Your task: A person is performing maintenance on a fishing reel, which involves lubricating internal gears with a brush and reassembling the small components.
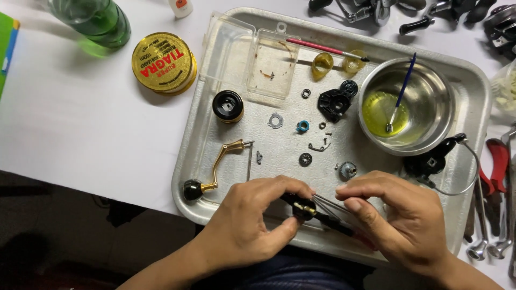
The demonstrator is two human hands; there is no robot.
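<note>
A white-covered table [80,123] carried a dented rectangular aluminium tray [215,161], a round gold tin [164,63], a green glass bottle [97,20], red-handled pliers [497,161], chrome wrenches [484,236] and dark metal reel parts [408,13].

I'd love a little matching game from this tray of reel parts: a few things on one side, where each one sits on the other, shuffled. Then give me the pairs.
Things:
1. blue-handled brush
2. gold crank handle
3. small blue ring
4. round gold tin

Places:
A. on the white table, left of the metal tray
B. standing in the steel bowl with yellow liquid
C. near the tray's middle
D. at the tray's left edge, just above the left hand

Pairs: 1-B, 2-D, 3-C, 4-A
</note>
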